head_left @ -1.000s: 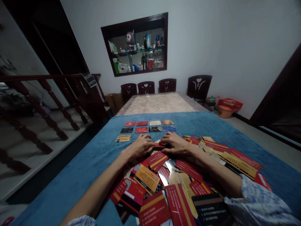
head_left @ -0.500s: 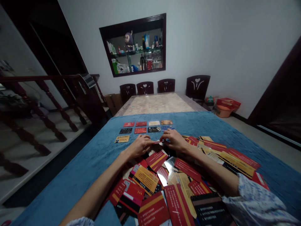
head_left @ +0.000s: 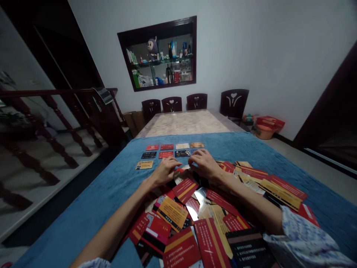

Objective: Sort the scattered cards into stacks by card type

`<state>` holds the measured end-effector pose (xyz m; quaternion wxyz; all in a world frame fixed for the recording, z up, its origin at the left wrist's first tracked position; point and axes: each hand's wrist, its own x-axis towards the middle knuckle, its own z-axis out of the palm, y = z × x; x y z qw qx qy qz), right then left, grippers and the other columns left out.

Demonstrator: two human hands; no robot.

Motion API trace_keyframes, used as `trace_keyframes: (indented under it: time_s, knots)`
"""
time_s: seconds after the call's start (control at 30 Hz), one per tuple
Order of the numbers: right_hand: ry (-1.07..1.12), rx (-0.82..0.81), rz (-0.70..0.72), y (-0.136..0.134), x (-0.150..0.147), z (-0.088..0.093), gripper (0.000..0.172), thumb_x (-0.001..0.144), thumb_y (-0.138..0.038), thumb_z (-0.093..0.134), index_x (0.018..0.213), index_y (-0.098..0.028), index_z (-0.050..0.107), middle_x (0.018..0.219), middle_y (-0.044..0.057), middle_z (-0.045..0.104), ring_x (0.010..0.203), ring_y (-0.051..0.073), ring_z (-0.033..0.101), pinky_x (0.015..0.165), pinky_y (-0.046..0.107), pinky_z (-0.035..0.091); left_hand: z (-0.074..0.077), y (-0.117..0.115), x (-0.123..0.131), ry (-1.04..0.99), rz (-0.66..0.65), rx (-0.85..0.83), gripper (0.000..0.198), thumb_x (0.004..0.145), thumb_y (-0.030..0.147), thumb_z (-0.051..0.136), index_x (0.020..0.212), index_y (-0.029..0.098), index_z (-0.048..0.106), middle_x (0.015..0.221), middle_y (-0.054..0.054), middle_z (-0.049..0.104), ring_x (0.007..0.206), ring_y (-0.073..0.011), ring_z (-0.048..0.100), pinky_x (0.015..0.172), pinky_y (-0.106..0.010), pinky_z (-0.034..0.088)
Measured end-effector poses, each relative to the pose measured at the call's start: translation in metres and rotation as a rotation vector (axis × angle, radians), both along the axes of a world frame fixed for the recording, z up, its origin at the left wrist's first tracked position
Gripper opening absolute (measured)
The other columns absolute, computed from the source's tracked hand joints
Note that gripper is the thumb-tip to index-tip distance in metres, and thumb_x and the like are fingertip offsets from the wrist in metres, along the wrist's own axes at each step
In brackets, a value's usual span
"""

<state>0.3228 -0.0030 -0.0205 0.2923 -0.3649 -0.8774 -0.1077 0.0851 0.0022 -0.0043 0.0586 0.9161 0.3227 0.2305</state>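
Note:
My left hand (head_left: pixel 166 171) hovers at the far edge of a loose heap of cards, its index finger and thumb apart. Close by on the right, my right hand (head_left: pixel 205 163) has curled fingers around the edge of a card (head_left: pixel 186 167) that shows whitish and partly hidden. A red patch beside it lies under the left fingertips. Beneath both wrists spread red, gold and black cards, among them a red card with a gold stripe (head_left: pixel 186 190) and a gold card (head_left: pixel 172 213). Beyond my hands, cards lie in neat rows, with a single gold card (head_left: pixel 144 164) nearest at the left.
A blue cloth (head_left: pixel 111 186) covers the near part of the table; its marble-patterned top (head_left: pixel 181 123) shows beyond. Dark chairs (head_left: pixel 196 101) stand at the far end. A wooden railing (head_left: pixel 61 111) runs along the left, and an orange tub (head_left: pixel 264 131) sits on the floor at right.
The left fingers have parted from the card that both hands were pinching, and the left hand has shifted slightly left. The right hand has turned a little over the pile.

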Motion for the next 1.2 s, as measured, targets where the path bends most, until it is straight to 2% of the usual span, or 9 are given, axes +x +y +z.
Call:
trace_keyframes:
  time_s: [0.1,0.2,0.37,0.5,0.7,0.93,1.2]
  knots:
    - [-0.027,0.038,-0.033,-0.003,-0.002,0.003,0.016,0.094,-0.023,0.052,0.097,-0.023,0.068,0.092,0.006,0.072,0.102,0.024,0.051,0.093,0.042,0.029,0.002,-0.002,0.002,-0.122,0.019,-0.008,0.045,0.075,0.001,0.048,0.109,0.02,0.071,0.104,-0.006,0.071,0.103,-0.0198,0.062,0.096,-0.039,0.049]
    - [-0.032,0.057,-0.033,-0.005,-0.003,0.004,0.02,0.097,-0.028,0.051,0.1,-0.025,0.07,0.092,0.006,0.072,0.102,0.023,0.05,0.093,0.042,0.028,0.004,-0.006,0.005,-0.17,0.036,-0.023,0.039,0.077,0.006,0.053,0.108,0.021,0.071,0.103,-0.005,0.071,0.104,-0.0202,0.061,0.098,-0.039,0.049]
    - [-0.029,0.059,0.007,-0.005,-0.005,0.003,0.023,0.097,-0.03,0.05,0.101,-0.026,0.072,0.089,0.006,0.071,0.101,0.023,0.048,0.092,0.041,0.028,0.001,-0.012,0.013,-0.143,0.032,-0.047,0.017,0.088,0.019,0.058,0.099,0.02,0.07,0.099,-0.006,0.07,0.096,-0.0192,0.062,0.091,-0.036,0.049]
    - [-0.031,0.048,0.031,-0.004,-0.006,0.0,0.022,0.098,-0.03,0.05,0.101,-0.025,0.071,0.087,0.006,0.071,0.098,0.023,0.049,0.09,0.041,0.028,-0.005,-0.011,0.015,-0.108,0.071,-0.037,0.013,0.088,0.018,0.058,0.094,0.018,0.069,0.094,-0.005,0.07,0.09,-0.0182,0.062,0.087,-0.034,0.048]
    - [-0.047,0.022,-0.035,-0.002,-0.002,-0.004,0.02,0.094,-0.023,0.054,0.108,-0.023,0.068,0.098,0.008,0.072,0.101,0.025,0.05,0.089,0.04,0.029,-0.008,-0.002,0.006,-0.123,0.111,-0.048,0.013,0.084,0.015,0.058,0.091,0.018,0.069,0.091,-0.005,0.069,0.09,-0.0186,0.062,0.082,-0.031,0.05]
    - [-0.098,-0.001,-0.098,-0.001,-0.002,-0.007,0.026,0.089,-0.016,0.055,0.111,-0.023,0.065,0.1,0.008,0.072,0.098,0.025,0.05,0.087,0.039,0.03,-0.014,0.007,-0.006,-0.115,0.19,-0.027,0.034,0.077,0.006,0.055,0.107,0.02,0.064,0.098,-0.004,0.069,0.092,-0.0192,0.064,0.089,-0.035,0.049]
    - [-0.131,-0.063,-0.119,-0.005,-0.008,-0.011,0.036,0.088,-0.025,0.061,0.124,-0.022,0.06,0.106,0.011,0.071,0.101,0.027,0.051,0.085,0.039,0.031,-0.015,0.007,-0.006,-0.07,0.182,-0.003,0.026,0.082,0.009,0.053,0.103,0.021,0.062,0.1,-0.004,0.068,0.093,-0.0196,0.062,0.086,-0.033,0.049]
